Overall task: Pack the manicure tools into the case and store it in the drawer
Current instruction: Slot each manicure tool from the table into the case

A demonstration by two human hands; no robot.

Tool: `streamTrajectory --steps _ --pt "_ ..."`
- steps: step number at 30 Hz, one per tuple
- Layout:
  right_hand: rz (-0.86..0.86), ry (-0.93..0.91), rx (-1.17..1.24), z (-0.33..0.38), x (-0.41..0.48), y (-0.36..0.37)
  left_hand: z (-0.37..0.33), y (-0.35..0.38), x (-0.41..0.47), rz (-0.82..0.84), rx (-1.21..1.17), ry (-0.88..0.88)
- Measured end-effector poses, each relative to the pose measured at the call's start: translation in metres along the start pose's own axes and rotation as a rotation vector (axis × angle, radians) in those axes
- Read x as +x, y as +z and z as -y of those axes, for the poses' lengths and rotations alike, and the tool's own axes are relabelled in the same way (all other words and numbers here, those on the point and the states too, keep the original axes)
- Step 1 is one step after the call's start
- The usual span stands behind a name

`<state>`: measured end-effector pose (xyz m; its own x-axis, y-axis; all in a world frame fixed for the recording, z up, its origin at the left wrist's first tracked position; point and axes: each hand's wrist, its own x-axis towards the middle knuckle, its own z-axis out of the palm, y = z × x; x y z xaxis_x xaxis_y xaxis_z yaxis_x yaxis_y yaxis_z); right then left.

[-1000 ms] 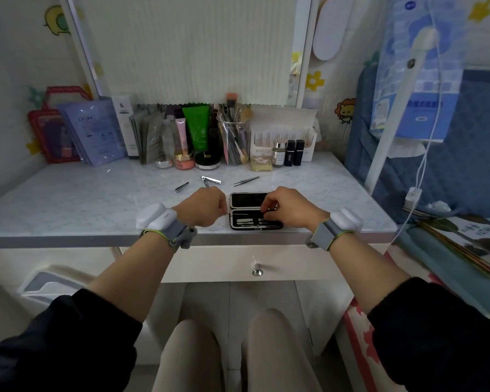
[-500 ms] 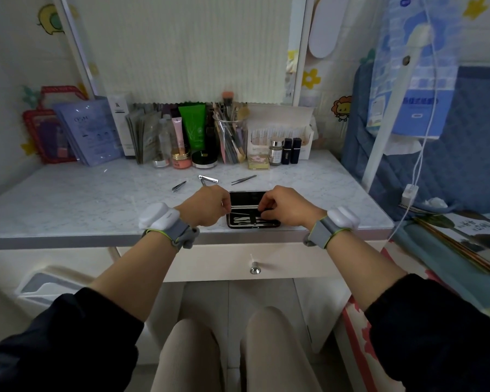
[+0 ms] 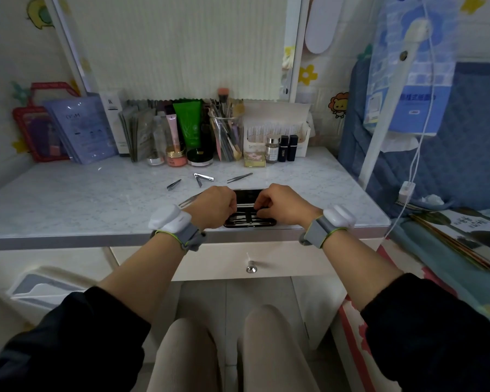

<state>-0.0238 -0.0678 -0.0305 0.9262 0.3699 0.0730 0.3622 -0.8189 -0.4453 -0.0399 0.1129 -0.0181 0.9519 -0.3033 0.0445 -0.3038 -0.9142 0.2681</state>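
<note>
The person wears dark, perhaps black sleeves (image 3: 68, 335), lime-edged grey wrist straps (image 3: 188, 236) carrying white pods (image 3: 166, 217), pale beige trousers (image 3: 187, 357).

Black case open at the counter's (image 3: 68, 199) front edge, partly packed.
The case (image 3: 249, 219) lies flat, lid away from me, slim steel tools strapped in the near half. Behind it lie a small clipper (image 3: 173, 184), an opened nail clipper (image 3: 203, 178) and tweezers (image 3: 239, 177), all apart. A flat tool (image 3: 188, 201) sticks out from under my left hand (image 3: 214, 206). The drawer (image 3: 280, 257) below is closed.
</note>
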Motion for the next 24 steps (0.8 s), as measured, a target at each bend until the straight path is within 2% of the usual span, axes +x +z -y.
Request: streamTrajectory --steps 13,24 --pt "-0.059 -0.025 -0.05 -0.001 0.0 0.002 -0.005 0.006 0.007 0.006 0.051 0.001" --pt "-0.042 -0.016 -0.081 -0.003 0.004 0.002 -0.001 0.005 0.009 0.032 0.165 -0.01"
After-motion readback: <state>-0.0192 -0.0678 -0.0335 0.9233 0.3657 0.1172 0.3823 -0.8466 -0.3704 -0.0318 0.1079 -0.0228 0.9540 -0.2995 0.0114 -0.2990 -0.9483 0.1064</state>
